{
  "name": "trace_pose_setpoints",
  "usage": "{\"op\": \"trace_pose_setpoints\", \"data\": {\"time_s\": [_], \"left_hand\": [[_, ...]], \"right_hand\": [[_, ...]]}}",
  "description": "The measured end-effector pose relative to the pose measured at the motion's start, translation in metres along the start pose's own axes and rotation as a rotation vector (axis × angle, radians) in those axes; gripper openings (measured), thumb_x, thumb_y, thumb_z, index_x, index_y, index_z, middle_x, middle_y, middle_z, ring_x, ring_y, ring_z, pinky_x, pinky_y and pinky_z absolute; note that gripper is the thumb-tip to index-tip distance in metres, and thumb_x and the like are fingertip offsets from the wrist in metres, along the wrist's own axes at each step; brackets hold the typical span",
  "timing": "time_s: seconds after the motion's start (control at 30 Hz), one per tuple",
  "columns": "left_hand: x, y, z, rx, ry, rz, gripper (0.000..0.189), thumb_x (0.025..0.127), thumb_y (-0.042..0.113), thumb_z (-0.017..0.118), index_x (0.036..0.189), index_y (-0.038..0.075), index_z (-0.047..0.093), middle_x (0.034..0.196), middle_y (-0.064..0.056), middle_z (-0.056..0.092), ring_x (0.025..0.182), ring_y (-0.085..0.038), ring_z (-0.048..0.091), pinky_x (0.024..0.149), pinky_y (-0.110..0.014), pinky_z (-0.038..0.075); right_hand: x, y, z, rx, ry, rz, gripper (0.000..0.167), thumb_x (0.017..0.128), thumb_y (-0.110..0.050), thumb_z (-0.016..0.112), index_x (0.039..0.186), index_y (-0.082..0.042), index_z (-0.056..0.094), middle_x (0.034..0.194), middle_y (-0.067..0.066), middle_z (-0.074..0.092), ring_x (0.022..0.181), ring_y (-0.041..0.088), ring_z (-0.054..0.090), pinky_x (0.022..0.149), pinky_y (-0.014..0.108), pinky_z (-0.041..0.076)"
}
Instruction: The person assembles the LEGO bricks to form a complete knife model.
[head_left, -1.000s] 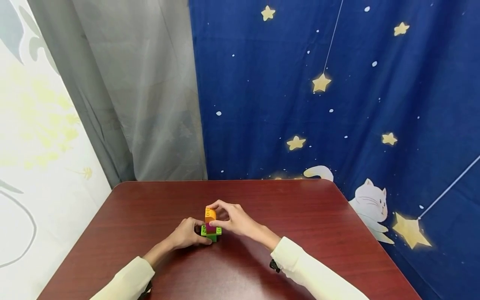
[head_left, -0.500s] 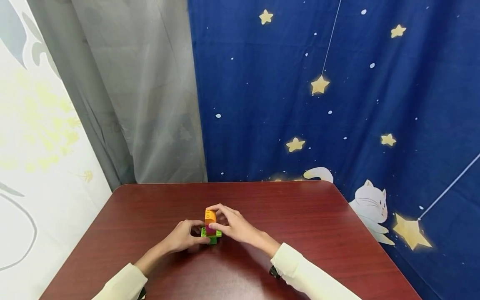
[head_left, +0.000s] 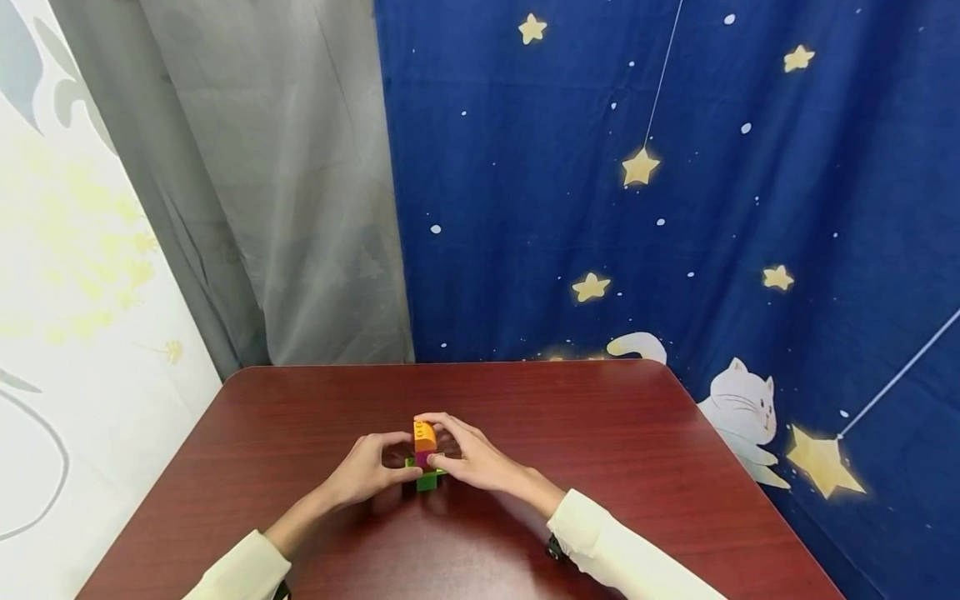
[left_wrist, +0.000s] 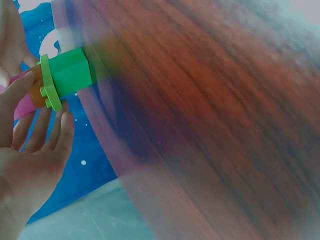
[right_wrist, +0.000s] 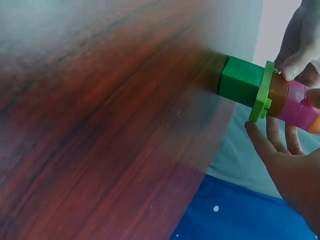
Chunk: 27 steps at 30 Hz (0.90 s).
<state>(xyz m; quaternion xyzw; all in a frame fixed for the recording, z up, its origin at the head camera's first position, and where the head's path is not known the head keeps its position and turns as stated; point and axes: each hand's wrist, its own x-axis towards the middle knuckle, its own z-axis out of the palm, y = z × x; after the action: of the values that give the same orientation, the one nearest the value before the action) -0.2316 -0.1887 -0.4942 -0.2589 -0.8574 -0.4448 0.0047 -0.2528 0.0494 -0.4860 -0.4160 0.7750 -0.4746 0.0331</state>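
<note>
A tower of toy building bricks stands upright on the table, with a rounded orange brick (head_left: 424, 433) on top. Under that come a magenta brick (right_wrist: 295, 106), a brown brick (right_wrist: 278, 94), a lime-green plate (left_wrist: 49, 82) with studs and a green brick (left_wrist: 72, 71) at the bottom. My left hand (head_left: 358, 477) holds the tower from the left, its thumb on the brown and magenta part in the left wrist view. From the right, my right hand (head_left: 477, 457) grips the upper part, thumb on the magenta brick and index finger over the orange one.
The dark red wooden table (head_left: 570, 433) extends around the tower. Behind it hang a grey curtain (head_left: 315, 208) and a blue curtain (head_left: 517, 183) with stars and a white cat. A pale patterned cloth (head_left: 82, 275) hangs on the left.
The tower has shifted slightly to the right. My left hand has moved a little up the tower from its base; my right hand has come slightly rightward and keeps its grip.
</note>
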Motion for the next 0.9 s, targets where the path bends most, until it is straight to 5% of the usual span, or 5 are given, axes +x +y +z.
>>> {"op": "trace_pose_setpoints", "data": {"time_s": [0.23, 0.57, 0.9], "left_hand": [[0.010, 0.006, 0.010, -0.109, 0.016, -0.019, 0.048, 0.088, 0.020, 0.086, 0.124, -0.004, 0.067, 0.108, -0.014, 0.075, 0.093, -0.022, 0.075, 0.080, -0.033, 0.060], [0.033, 0.016, 0.025, -0.203, 0.040, -0.015, 0.054, 0.089, 0.014, 0.084, 0.133, -0.007, 0.061, 0.106, -0.017, 0.074, 0.091, -0.025, 0.076, 0.078, -0.028, 0.059], [0.060, 0.015, 0.037, -0.329, 0.016, -0.173, 0.063, 0.088, 0.010, 0.084, 0.143, -0.001, 0.055, 0.111, -0.017, 0.073, 0.091, -0.024, 0.073, 0.077, -0.038, 0.061]], "right_hand": [[-0.006, 0.008, -0.014, -0.020, 0.030, 0.037, 0.061, 0.102, -0.014, 0.068, 0.155, -0.021, 0.039, 0.120, 0.007, 0.066, 0.106, 0.012, 0.069, 0.093, 0.028, 0.055], [-0.016, 0.024, -0.039, 0.083, 0.090, 0.176, 0.058, 0.100, -0.015, 0.072, 0.148, -0.024, 0.042, 0.120, 0.010, 0.068, 0.106, 0.020, 0.071, 0.085, 0.032, 0.058], [-0.023, 0.048, -0.058, 0.248, 0.027, 0.251, 0.086, 0.089, 0.006, 0.075, 0.160, -0.014, 0.033, 0.135, 0.023, 0.060, 0.114, 0.036, 0.068, 0.089, 0.034, 0.058]]}}
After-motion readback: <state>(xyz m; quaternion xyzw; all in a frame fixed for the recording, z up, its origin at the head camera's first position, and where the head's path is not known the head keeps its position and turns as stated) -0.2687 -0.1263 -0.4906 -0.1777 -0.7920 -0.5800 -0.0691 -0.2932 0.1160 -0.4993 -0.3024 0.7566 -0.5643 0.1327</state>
